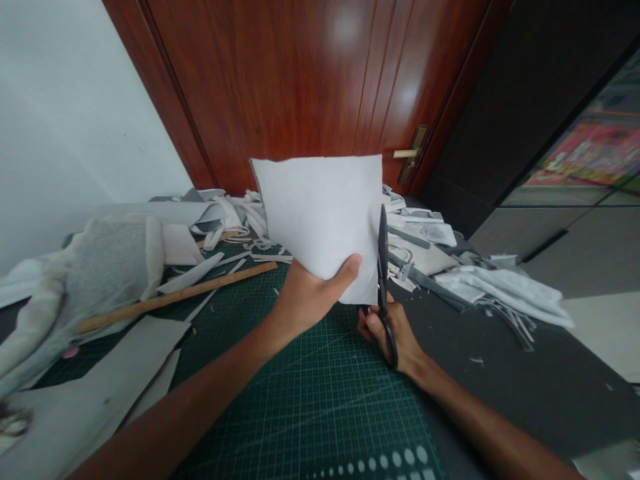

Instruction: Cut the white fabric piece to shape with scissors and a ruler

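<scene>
My left hand (313, 293) grips the lower edge of a white fabric sheet (320, 213), thumb on its front, holding it upright above the green cutting mat (310, 400). My right hand (393, 333) is closed through the handles of black scissors (383, 267). The scissor blades point up along the sheet's right edge, touching it.
A wooden ruler (175, 297) lies across the mat's left side. Grey and white fabric pieces (100, 267) pile up at left, and several cut strips and scraps (450, 260) lie behind and to the right. A red-brown door (310, 80) stands behind the table.
</scene>
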Motion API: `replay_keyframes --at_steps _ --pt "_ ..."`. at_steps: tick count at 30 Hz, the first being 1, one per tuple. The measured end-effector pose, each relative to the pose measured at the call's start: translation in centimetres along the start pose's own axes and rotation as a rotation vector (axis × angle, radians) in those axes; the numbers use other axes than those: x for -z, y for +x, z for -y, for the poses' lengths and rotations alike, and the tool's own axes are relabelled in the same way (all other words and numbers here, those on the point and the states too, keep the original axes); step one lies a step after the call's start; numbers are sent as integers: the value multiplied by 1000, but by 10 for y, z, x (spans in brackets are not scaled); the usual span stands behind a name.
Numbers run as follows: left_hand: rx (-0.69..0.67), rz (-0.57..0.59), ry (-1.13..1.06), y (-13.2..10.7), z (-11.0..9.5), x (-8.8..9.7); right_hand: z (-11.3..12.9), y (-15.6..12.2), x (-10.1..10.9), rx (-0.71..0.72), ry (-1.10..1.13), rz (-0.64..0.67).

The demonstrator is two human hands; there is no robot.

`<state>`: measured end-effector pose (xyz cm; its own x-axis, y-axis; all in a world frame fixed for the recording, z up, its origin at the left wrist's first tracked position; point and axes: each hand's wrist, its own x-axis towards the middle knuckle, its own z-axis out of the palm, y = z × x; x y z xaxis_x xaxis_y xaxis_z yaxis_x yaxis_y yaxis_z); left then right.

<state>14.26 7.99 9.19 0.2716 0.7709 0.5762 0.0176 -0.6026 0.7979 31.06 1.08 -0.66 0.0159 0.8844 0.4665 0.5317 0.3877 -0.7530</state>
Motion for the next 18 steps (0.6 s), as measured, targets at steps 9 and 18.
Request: replay_keyframes --at_steps 9,18 --pt "32 24 -21 -3 1 -4 2 1 1 -3 15 18" --pt "41 24 -2 -2 3 -3 5 0 0 12 51 28"
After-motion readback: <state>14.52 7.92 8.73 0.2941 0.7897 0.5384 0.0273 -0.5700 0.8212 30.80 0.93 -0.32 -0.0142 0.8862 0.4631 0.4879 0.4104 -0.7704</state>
